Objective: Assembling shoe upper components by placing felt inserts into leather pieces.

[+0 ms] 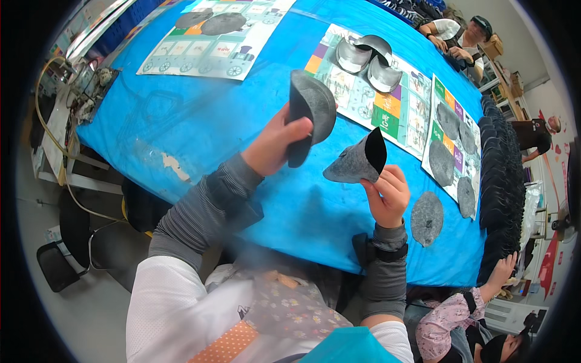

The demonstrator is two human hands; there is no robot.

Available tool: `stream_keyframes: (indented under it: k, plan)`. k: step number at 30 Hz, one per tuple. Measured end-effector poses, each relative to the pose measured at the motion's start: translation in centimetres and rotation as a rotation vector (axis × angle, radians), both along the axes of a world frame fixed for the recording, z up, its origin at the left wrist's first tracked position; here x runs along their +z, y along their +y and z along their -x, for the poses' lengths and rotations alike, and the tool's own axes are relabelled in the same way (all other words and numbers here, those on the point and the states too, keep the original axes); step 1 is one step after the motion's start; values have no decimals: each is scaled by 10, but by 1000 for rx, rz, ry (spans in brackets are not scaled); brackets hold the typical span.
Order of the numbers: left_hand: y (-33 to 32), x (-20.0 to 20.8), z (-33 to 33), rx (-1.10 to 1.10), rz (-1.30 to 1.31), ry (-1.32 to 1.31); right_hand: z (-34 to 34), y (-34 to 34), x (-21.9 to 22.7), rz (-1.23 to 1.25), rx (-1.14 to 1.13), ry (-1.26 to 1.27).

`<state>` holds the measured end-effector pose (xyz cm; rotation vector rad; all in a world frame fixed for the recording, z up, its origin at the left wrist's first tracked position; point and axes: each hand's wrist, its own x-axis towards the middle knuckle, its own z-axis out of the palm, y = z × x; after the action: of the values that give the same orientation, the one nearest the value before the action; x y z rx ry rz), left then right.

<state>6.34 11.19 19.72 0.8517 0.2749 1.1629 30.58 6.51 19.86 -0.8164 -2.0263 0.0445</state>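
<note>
My left hand is closed on a curved grey felt piece, which looks like several layers nested together, thumb on the near face. My right hand pinches the lower edge of a single pointed grey felt piece. This one is folded into a cup, its dark inner side facing right. Both pieces are held above the blue-covered table, apart from each other. A flat oval grey felt piece lies on the cover, right of my right hand.
Three curved grey pieces rest on a printed sheet. Flat ovals lie on another sheet at right, with more on a sheet far left. Dark stacked pieces line the right edge. Two people work nearby.
</note>
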Motion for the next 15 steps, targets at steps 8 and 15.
stream_keyframes:
  k: [8,15]
  plan:
    - [-11,19,1,292,-848,686,-5,-3,6,-51,-2,-39]
    - [-13,28,3,278,-980,740,-3,-6,-1,-55,7,-11]
